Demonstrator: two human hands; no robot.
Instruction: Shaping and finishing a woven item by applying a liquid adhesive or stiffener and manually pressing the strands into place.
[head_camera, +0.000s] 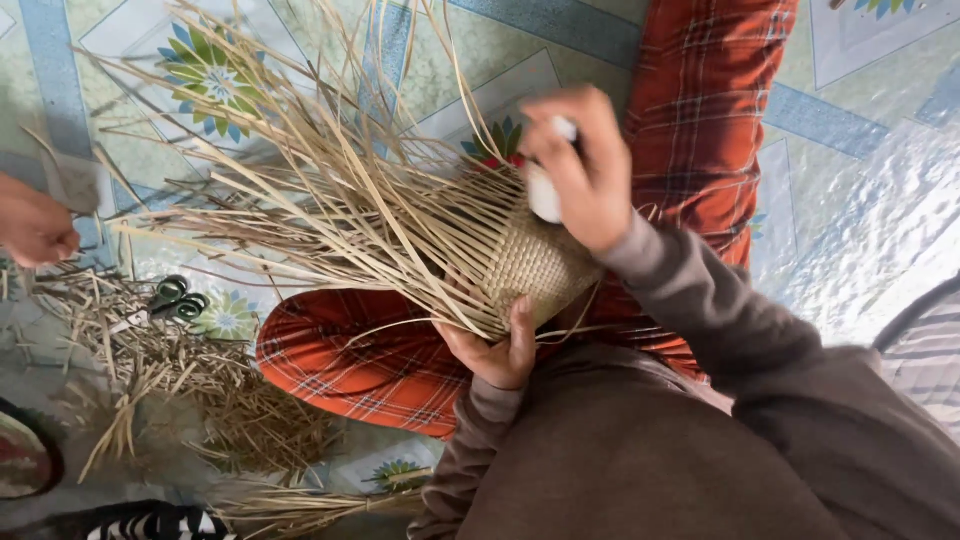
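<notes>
A half-woven straw basket rests on my lap, over my red plaid trousers. Many long loose straw strips fan out from it to the upper left. My left hand holds the basket from below, thumb on the woven edge. Over the woven part, my right hand grips a small white object that is pressed against the weave.
Green-handled scissors lie among cut straw scraps on the patterned floor mat at left. Another person's hand shows at the left edge. A straw bundle lies near the bottom.
</notes>
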